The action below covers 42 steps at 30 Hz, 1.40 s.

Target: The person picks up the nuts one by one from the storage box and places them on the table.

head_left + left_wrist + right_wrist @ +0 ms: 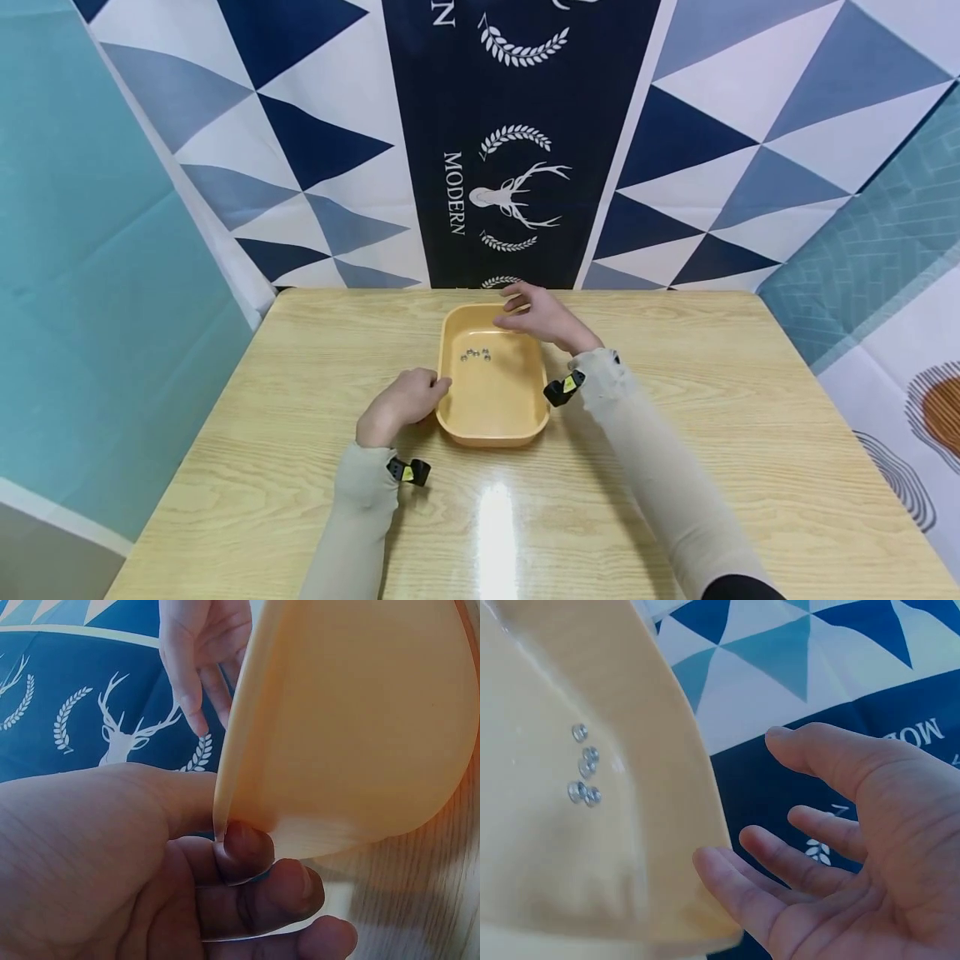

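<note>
A yellow-orange plastic basin (495, 404) stands on the table, and several small clear, shiny round beads (578, 792) lie together on its floor. My left hand (408, 397) pinches the near-left rim, the thumb on one side of the wall and the curled fingers (294, 889) on the other. At the far right corner my right hand (547, 318) hovers over the rim with nothing in it. Its fingers are loosely spread, and one fingertip (709, 862) overlaps the rim in the right wrist view.
The light wooden table (315, 358) reaches around the basin on both sides and toward me. Behind it hangs a patterned cloth (517, 108) with a deer head and triangles. A blue-green cloth (112, 250) hangs at the left.
</note>
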Each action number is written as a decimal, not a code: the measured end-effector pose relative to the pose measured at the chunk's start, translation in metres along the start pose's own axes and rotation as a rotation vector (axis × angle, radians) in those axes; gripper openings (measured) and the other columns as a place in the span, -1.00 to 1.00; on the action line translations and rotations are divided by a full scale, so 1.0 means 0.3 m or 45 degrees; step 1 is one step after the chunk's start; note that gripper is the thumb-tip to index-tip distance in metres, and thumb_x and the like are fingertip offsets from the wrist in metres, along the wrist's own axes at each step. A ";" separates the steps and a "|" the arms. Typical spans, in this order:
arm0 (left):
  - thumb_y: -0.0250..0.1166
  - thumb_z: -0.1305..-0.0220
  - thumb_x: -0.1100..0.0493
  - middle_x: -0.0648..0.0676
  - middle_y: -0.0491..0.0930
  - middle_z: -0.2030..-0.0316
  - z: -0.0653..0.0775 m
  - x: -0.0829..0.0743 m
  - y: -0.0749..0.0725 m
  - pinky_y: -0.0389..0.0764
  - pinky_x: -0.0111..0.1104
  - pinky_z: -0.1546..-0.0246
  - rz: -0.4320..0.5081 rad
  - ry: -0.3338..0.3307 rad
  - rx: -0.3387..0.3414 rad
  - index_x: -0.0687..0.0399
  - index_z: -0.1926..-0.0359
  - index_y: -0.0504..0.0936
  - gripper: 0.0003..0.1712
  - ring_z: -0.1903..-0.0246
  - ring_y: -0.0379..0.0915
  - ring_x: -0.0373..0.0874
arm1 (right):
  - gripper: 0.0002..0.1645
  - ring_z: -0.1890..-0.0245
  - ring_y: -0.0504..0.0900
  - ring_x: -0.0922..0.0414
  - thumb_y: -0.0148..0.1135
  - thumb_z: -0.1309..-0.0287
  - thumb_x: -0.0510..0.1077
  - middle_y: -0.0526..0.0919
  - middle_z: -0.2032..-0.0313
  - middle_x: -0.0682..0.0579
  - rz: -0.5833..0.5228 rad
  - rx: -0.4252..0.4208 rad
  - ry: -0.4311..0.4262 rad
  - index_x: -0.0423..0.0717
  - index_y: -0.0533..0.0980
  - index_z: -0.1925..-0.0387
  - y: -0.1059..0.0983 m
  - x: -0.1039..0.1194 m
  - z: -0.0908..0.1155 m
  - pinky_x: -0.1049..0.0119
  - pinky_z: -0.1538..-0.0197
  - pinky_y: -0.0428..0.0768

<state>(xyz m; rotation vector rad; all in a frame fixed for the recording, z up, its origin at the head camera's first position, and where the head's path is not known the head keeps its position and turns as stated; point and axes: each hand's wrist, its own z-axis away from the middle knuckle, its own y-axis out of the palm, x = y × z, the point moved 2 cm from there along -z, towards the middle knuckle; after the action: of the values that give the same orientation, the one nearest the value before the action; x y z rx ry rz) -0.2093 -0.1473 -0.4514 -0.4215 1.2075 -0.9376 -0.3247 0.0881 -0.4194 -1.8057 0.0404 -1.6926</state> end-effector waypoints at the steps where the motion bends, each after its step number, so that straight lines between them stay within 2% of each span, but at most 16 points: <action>1: -0.07 -0.64 -0.06 0.02 0.37 0.68 0.000 0.000 -0.001 0.33 -0.34 0.57 0.000 -0.002 0.003 0.11 0.35 0.53 -0.53 0.69 0.27 -0.13 | -0.32 -0.07 0.63 -0.11 0.44 -0.23 -0.18 0.58 -0.14 -0.32 0.006 0.001 0.002 -0.20 0.42 -0.33 0.007 0.001 -0.002 0.25 0.01 0.66; 7: -0.08 -0.65 -0.06 0.02 0.37 0.67 0.005 -0.001 -0.006 0.33 -0.34 0.57 0.006 -0.007 0.009 0.15 0.31 0.56 -0.52 0.68 0.27 -0.13 | -0.28 -0.12 0.61 -0.13 0.44 -0.24 -0.16 0.59 -0.15 -0.33 0.003 0.026 0.009 -0.22 0.38 -0.37 0.049 -0.010 -0.018 0.25 -0.02 0.64; 13: -0.07 -0.64 -0.05 0.01 0.38 0.66 0.008 -0.004 -0.005 0.35 -0.35 0.57 0.000 0.020 -0.003 0.14 0.36 0.55 -0.51 0.68 0.29 -0.15 | -0.22 -0.15 0.59 -0.14 0.42 -0.24 -0.16 0.58 -0.16 -0.38 0.027 0.049 0.000 -0.29 0.33 -0.40 0.077 -0.020 -0.026 0.20 -0.06 0.64; 21: -0.06 -0.64 -0.04 0.00 0.36 0.70 0.004 -0.002 -0.002 0.33 -0.35 0.60 0.006 0.046 -0.015 0.10 0.41 0.52 -0.52 0.71 0.27 -0.16 | -0.32 -0.09 0.64 -0.11 0.38 -0.29 -0.10 0.64 -0.08 -0.27 0.154 0.036 -0.005 -0.28 0.41 -0.35 0.099 -0.034 -0.038 0.16 -0.05 0.65; 27: -0.05 -0.64 -0.03 0.00 0.37 0.69 0.002 -0.001 -0.003 0.33 -0.35 0.58 -0.008 0.071 -0.025 0.10 0.43 0.53 -0.51 0.70 0.28 -0.15 | -0.45 0.00 0.67 -0.08 0.38 -0.27 -0.17 0.69 0.02 -0.26 0.234 0.051 -0.034 -0.35 0.50 -0.21 0.125 -0.038 -0.045 0.21 0.02 0.66; 31: -0.05 -0.64 -0.03 0.00 0.38 0.67 0.002 0.004 -0.001 0.33 -0.36 0.58 -0.005 0.067 -0.028 0.14 0.38 0.56 -0.51 0.68 0.29 -0.16 | -0.58 0.26 0.70 0.07 0.37 -0.21 -0.23 0.74 0.20 -0.18 0.293 0.075 -0.072 -0.38 0.58 -0.05 0.142 -0.038 -0.053 0.35 0.19 0.64; 35: -0.05 -0.64 -0.02 0.01 0.38 0.67 0.001 0.005 -0.001 0.33 -0.36 0.57 0.000 0.065 -0.030 0.15 0.36 0.57 -0.52 0.68 0.30 -0.16 | -0.74 0.46 0.59 0.23 0.29 -0.14 -0.32 0.74 0.36 -0.08 0.430 0.093 -0.146 -0.36 0.65 0.13 0.150 -0.040 -0.060 0.44 0.29 0.52; 38: -0.05 -0.63 -0.02 0.01 0.37 0.67 0.001 0.003 -0.004 0.33 -0.35 0.56 0.008 0.061 -0.027 0.15 0.36 0.56 -0.53 0.68 0.29 -0.15 | -0.81 0.49 0.52 0.25 0.25 -0.13 -0.36 0.72 0.41 -0.04 0.531 0.117 -0.177 -0.34 0.69 0.23 0.152 -0.039 -0.062 0.45 0.32 0.46; 42: -0.05 -0.63 -0.01 0.01 0.35 0.67 0.001 0.002 -0.006 0.33 -0.35 0.56 0.008 0.063 -0.027 0.12 0.41 0.52 -0.53 0.68 0.28 -0.15 | -0.86 0.49 0.49 0.25 0.27 -0.18 -0.36 0.73 0.40 -0.02 0.604 0.172 -0.151 -0.29 0.73 0.30 0.157 -0.039 -0.061 0.46 0.33 0.44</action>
<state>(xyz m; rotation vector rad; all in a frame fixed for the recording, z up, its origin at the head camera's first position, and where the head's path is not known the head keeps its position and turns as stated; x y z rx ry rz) -0.2096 -0.1488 -0.4503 -0.4134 1.2644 -0.9350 -0.3241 0.0485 -0.4528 -1.6333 0.2742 -1.2236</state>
